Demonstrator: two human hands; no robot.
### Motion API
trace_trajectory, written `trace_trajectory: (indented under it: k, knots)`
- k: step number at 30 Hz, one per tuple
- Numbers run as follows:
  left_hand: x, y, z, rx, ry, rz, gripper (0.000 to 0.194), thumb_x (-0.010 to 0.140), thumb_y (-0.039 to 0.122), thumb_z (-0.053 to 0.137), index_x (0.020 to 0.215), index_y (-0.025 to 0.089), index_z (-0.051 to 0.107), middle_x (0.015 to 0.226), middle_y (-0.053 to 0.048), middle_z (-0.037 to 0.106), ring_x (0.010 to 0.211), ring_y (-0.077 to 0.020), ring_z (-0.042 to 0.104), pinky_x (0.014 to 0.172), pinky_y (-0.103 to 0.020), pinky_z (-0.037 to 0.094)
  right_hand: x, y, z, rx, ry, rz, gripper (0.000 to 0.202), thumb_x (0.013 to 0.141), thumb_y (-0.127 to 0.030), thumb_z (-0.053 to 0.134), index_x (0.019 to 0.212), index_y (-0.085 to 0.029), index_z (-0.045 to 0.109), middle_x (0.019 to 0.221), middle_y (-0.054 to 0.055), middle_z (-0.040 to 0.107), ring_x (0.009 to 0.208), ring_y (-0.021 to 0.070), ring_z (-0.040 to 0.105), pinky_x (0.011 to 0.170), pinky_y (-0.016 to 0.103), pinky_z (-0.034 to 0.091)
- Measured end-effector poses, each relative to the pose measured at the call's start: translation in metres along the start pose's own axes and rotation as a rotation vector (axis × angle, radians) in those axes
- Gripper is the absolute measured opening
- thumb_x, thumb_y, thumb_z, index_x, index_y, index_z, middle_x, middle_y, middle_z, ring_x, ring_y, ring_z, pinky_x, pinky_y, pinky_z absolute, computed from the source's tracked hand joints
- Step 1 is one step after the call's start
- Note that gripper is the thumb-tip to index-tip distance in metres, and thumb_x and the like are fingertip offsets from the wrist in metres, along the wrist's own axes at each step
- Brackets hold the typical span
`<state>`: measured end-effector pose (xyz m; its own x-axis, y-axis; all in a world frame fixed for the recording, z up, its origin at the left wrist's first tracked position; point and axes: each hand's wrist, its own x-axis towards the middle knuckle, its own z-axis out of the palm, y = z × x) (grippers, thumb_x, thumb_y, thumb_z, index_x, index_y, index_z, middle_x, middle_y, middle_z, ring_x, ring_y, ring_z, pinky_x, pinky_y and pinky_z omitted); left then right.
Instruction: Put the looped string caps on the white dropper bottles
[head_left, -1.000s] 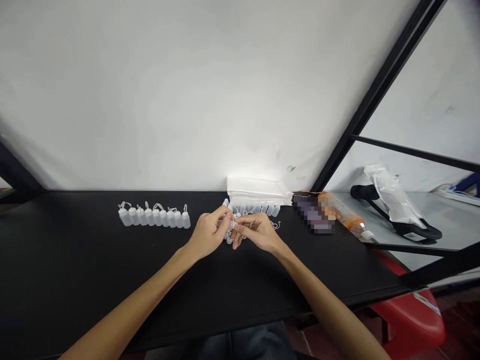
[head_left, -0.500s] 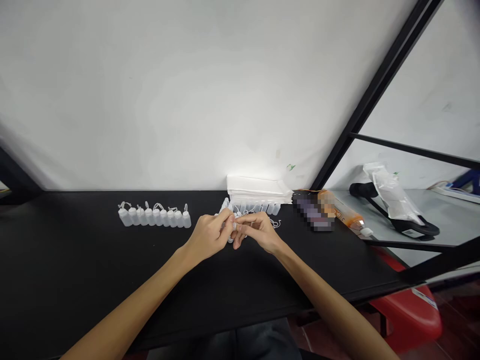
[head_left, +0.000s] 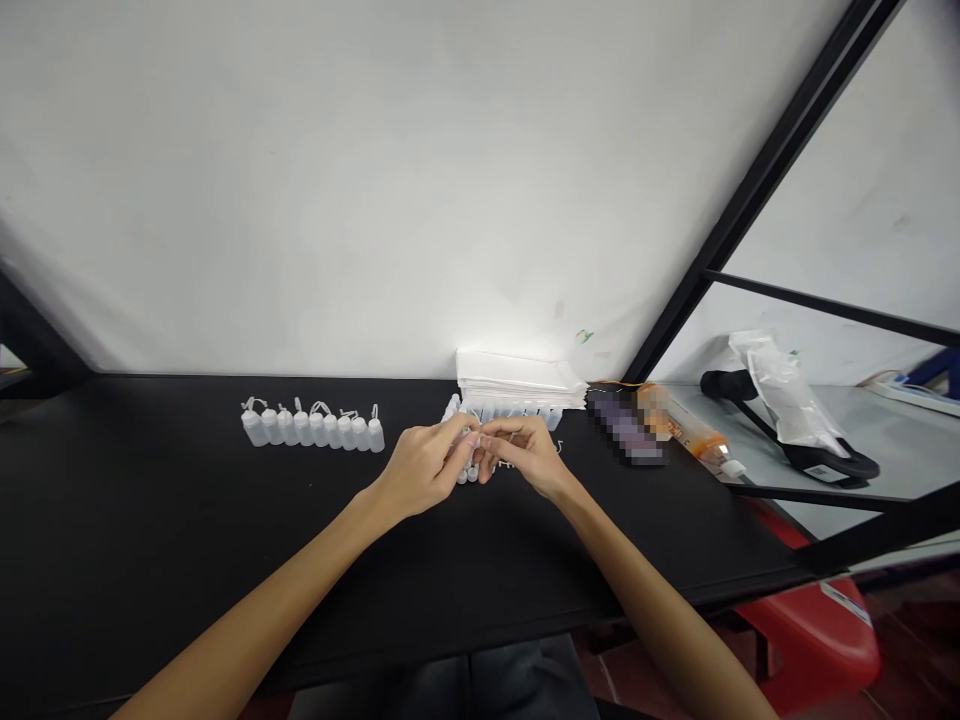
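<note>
My left hand point(head_left: 426, 466) and my right hand point(head_left: 525, 455) meet over the black table point(head_left: 375, 600). Their fingertips pinch a small whitish piece point(head_left: 475, 438) between them; its shape is mostly hidden by the fingers. Just beyond and beneath them lie more small white bottles point(head_left: 499, 411), partly covered by my fingers. To the left, a row of small translucent bottles point(head_left: 316, 430) with looped white cap straps stands upright. A stack of white packets point(head_left: 521, 378) rests behind my hands, against the wall.
Right of the stack are a blurred dark purple object point(head_left: 624, 425) and an orange-labelled bottle point(head_left: 686, 435) lying down. A black sandal point(head_left: 825, 460) with a plastic bag point(head_left: 787, 390) sits behind the black frame point(head_left: 832, 302). A red stool point(head_left: 817, 640) stands below right.
My fingertips have shifted slightly around the small piece, with both hands still together. The view has tilted slightly.
</note>
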<state>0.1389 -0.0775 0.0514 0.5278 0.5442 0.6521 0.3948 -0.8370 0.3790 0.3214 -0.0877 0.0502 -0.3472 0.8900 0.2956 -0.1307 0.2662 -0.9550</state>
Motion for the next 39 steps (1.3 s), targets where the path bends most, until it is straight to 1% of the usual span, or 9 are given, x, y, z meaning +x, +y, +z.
trace_trajectory:
  k: [5,10,13,16,21,26,29,32,39]
  knots:
    - [0.001,-0.001,0.002,0.124,0.067,0.068,0.025,0.097,0.021,0.042,0.116,0.016,0.057,0.087,-0.004,0.067,0.056,-0.0094,0.055,0.055,-0.021,0.041,0.003,0.000,-0.010,-0.044,0.069,-0.073,0.023,0.079,-0.035,0.074,0.090,-0.015,0.073,0.065,0.002,0.068,0.052,0.0160,0.066,0.050,0.028,0.054]
    - [0.004,-0.005,-0.003,0.184,0.194,0.058,0.022,0.095,0.020,0.047,0.113,0.016,0.059,0.092,-0.005,0.067,0.052,-0.0068,0.052,0.051,-0.020,0.039,0.004,-0.006,-0.033,-0.137,0.153,-0.060,0.027,0.081,-0.038,0.071,0.093,-0.014,0.072,0.074,0.004,0.069,0.051,0.0127,0.064,0.045,0.024,0.050]
    - [0.006,-0.005,-0.008,0.187,0.269,0.016,0.020,0.092,0.019,0.049,0.110,0.016,0.059,0.089,-0.004,0.068,0.053,-0.0074,0.054,0.053,-0.020,0.041,0.002,-0.009,-0.047,-0.253,0.065,0.063,0.032,0.074,-0.040,0.076,0.091,-0.013,0.072,0.068,0.002,0.066,0.044,0.0095,0.056,0.038,0.020,0.041]
    - [0.006,-0.003,-0.011,0.206,0.267,0.003,0.018,0.090,0.018,0.049,0.106,0.016,0.059,0.085,-0.003,0.067,0.059,-0.0102,0.058,0.056,-0.022,0.043,0.001,-0.004,-0.055,-0.421,-0.023,0.155,0.029,0.072,-0.038,0.077,0.083,-0.012,0.074,0.059,0.000,0.062,0.040,0.0058,0.046,0.036,0.018,0.033]
    - [0.006,-0.003,-0.007,0.224,0.269,0.049,0.014,0.088,0.028,0.057,0.093,0.016,0.060,0.079,-0.003,0.066,0.067,-0.0134,0.060,0.058,-0.023,0.045,0.003,0.011,-0.053,-0.669,-0.075,0.086,0.015,0.074,-0.029,0.073,0.076,-0.015,0.076,0.059,0.000,0.064,0.050,0.0083,0.048,0.045,0.019,0.036]
    - [0.006,-0.003,-0.002,0.266,0.333,0.016,0.023,0.083,0.036,0.065,0.073,0.016,0.059,0.061,0.000,0.062,0.053,-0.0104,0.055,0.050,-0.021,0.039,0.004,0.013,-0.046,-0.759,-0.105,0.060,0.011,0.075,-0.023,0.070,0.076,-0.016,0.077,0.069,0.003,0.071,0.058,0.0123,0.056,0.054,0.023,0.042]
    - [0.006,-0.002,-0.001,0.255,0.344,-0.024,0.023,0.082,0.033,0.065,0.067,0.017,0.057,0.056,0.001,0.060,0.049,-0.0096,0.051,0.048,-0.021,0.037,0.003,0.010,-0.042,-0.828,-0.090,0.068,0.009,0.074,-0.020,0.070,0.074,-0.016,0.077,0.067,0.003,0.071,0.057,0.0121,0.055,0.055,0.023,0.041]
    - [0.006,-0.001,-0.002,0.233,0.301,-0.036,0.020,0.082,0.029,0.063,0.067,0.017,0.057,0.058,0.001,0.061,0.050,-0.0094,0.050,0.049,-0.021,0.037,0.003,0.008,-0.040,-0.846,-0.118,0.082,0.008,0.072,-0.016,0.070,0.075,-0.016,0.078,0.067,0.002,0.071,0.058,0.0122,0.056,0.056,0.022,0.041]
    - [0.004,-0.002,-0.001,0.197,0.212,0.036,0.009,0.078,0.009,0.054,0.075,0.016,0.058,0.071,0.000,0.064,0.053,-0.0081,0.049,0.050,-0.019,0.036,0.003,0.009,-0.036,-0.895,-0.192,0.103,0.011,0.072,-0.013,0.071,0.077,-0.018,0.079,0.071,0.002,0.073,0.060,0.0118,0.059,0.057,0.021,0.042]
